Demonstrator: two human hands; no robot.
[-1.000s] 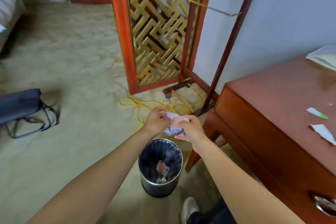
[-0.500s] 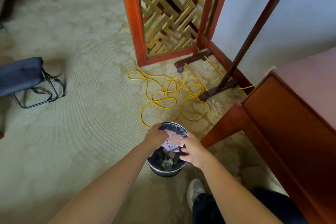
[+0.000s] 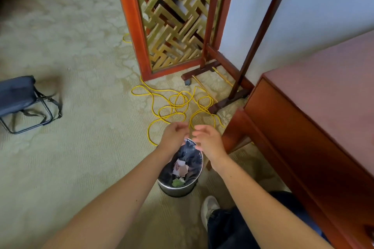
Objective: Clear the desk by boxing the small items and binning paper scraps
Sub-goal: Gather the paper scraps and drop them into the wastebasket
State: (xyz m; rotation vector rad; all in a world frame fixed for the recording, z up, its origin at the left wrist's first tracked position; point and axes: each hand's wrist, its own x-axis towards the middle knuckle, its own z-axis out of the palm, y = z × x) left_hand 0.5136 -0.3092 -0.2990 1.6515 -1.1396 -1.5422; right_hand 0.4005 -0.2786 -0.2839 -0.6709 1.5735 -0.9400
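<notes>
A small metal bin (image 3: 178, 189) with a black liner stands on the carpet below my arms. Pink and white paper scraps (image 3: 180, 169) and a green scrap lie inside it. My left hand (image 3: 175, 135) and my right hand (image 3: 206, 140) hover side by side just above the bin's far rim, fingers loosely curled and slightly blurred, with nothing in them. The wooden desk (image 3: 323, 111) stands to the right; only a bare corner of its top shows.
A tangled yellow cable (image 3: 176, 105) lies on the carpet beyond the bin. A red-framed lattice screen (image 3: 174, 20) and a dark wooden stand (image 3: 261, 32) rise behind it. A dark folding stool (image 3: 22, 101) sits at the left. My shoe (image 3: 209, 207) is beside the bin.
Both hands held a bunch of paper scraps over the bin. The scraps have dropped into the bin, and the hands have lifted apart with nothing in them.
</notes>
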